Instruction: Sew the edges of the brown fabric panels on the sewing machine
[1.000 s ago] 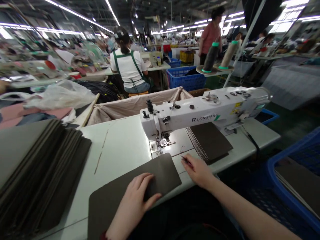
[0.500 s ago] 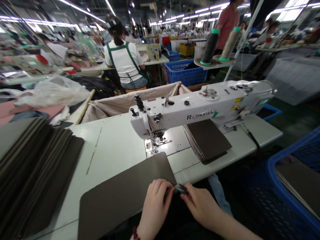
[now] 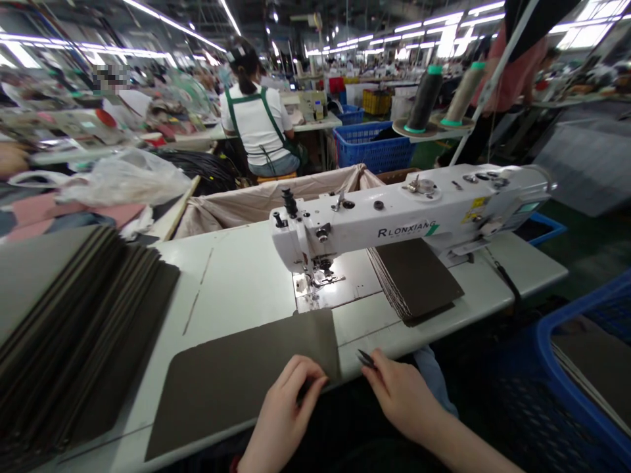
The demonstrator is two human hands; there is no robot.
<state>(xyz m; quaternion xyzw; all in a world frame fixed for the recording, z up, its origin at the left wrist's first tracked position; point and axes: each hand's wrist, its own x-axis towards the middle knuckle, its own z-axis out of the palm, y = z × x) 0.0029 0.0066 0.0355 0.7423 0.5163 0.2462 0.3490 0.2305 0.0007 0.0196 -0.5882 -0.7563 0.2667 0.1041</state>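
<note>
A flat dark grey-brown panel (image 3: pixel 236 374) with rounded corners lies on the sewing table in front of the needle area. My left hand (image 3: pixel 290 404) is closed in a pinch at its near edge, close to the right end. Just right of the panel, my right hand (image 3: pixel 401 394) grips small dark thread snips (image 3: pixel 365 359), their pointed blades sticking out to the left. The white sewing machine (image 3: pixel 404 217) stands beyond both hands. Under its arm sits a stack of similar panels (image 3: pixel 419 276).
A tall pile of dark panels (image 3: pixel 89 341) leans at the left of the table (image 3: pixel 231 276). At the right, a blue basket (image 3: pixel 542 335) holds more panels. Two thread cones (image 3: pixel 424 102) stand behind the machine. A person in a white shirt (image 3: pixel 259 125) sits ahead.
My hands have moved apart; the left has slid left along the panel's edge. The snips have come away from the panel's corner. The view has shifted slightly left.
</note>
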